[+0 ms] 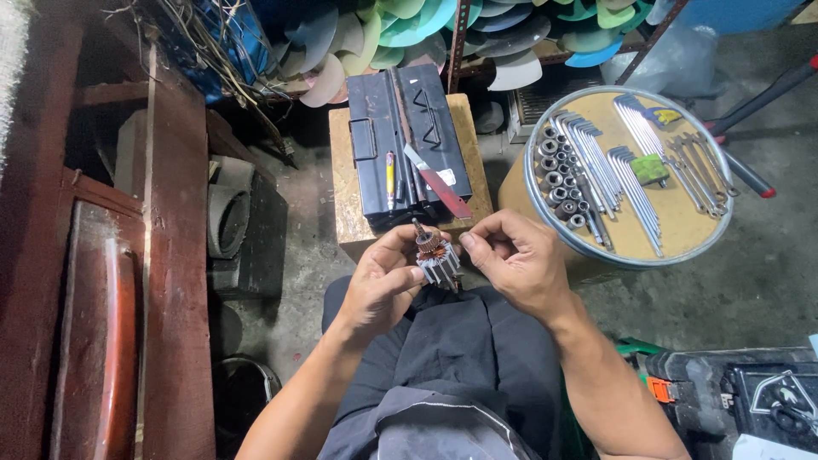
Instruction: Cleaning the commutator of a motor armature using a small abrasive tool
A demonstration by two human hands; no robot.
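Observation:
My left hand (383, 281) holds a small motor armature (434, 255) with a slotted metal core and a copper-coloured end, shaft pointing up and away from me. My right hand (515, 260) is close on the armature's right side, thumb and forefinger pinched together beside its upper part; whether they hold a fine wire I cannot tell. Both hands hover above my lap in dark trousers, just in front of a black metal toolbox (400, 128).
The toolbox sits on a wooden block (349, 221) with a pen (390, 177) and a red-handled blade (439, 183) on its lid. A round drum top (682, 230) at right carries several hex keys, sockets and wrenches. Stacked fan blades (409, 30) behind, wooden furniture at left.

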